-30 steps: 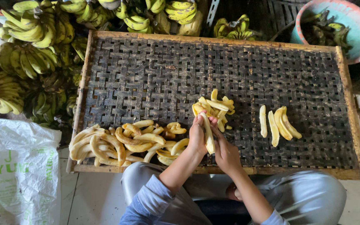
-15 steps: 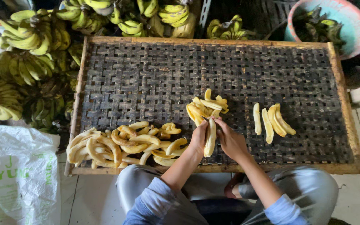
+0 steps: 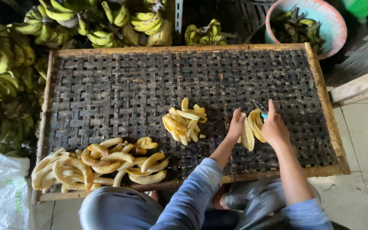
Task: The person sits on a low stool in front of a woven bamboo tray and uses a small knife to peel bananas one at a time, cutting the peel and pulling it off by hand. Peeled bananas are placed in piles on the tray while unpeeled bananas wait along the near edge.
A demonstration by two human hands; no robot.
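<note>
I sit at a dark woven bamboo tray (image 3: 107, 85) in a wooden frame. My left hand (image 3: 236, 124) holds a long peeled banana slice (image 3: 248, 137) and rests it on the weave at the right. My right hand (image 3: 273, 127) is just beside it, gripping a small knife (image 3: 260, 108) with a light-blue handle, and touches the yellow slices (image 3: 257, 123) lying there. A heap of cut banana slices (image 3: 184, 121) sits in the tray's middle. Whole peeled bananas (image 3: 99, 166) are piled at the near left corner.
Bunches of green-yellow bananas (image 3: 5, 72) crowd the left side and the far edge (image 3: 107, 21). A round basin (image 3: 337, 30) with peels stands at the far right. A white plastic bag (image 3: 1, 191) lies near left, a wooden plank (image 3: 358, 85) at right.
Both hands have moved right, from the middle heap to the slices at the right, carrying one long slice there.
</note>
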